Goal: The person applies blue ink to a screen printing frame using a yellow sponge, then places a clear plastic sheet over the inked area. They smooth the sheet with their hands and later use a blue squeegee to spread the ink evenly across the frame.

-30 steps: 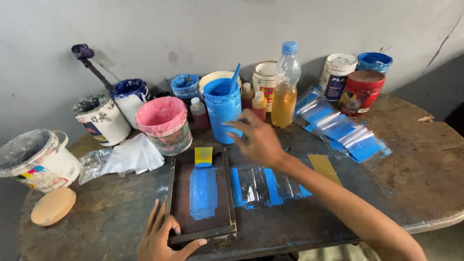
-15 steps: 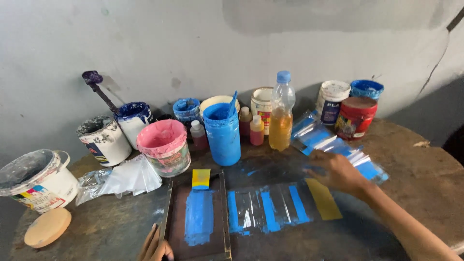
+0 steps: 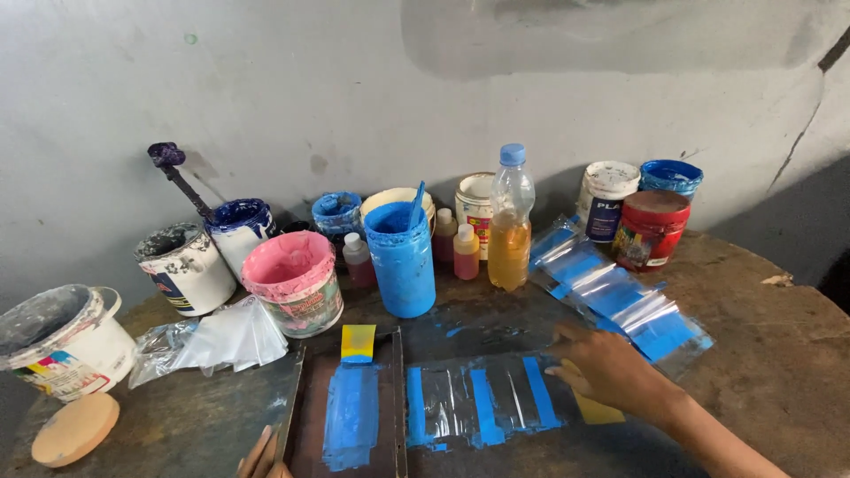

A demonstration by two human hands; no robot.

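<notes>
right hand [image 3: 611,372] lower right, fingers flat and spread, pressing yellow card [image 3: 595,409] beside blue-striped clear sheet [image 3: 478,403] bottom centre | left hand [image 3: 263,458] bottom edge, only fingertips show at screen frame [image 3: 350,412], grip can't tell | blue tub [image 3: 401,258], bottle [image 3: 511,221] centre

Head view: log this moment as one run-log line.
right hand: flat on yellow card beside blue-striped plastic sheet | left hand: fingertips at screen frame edge | blue tub: upright behind
</notes>
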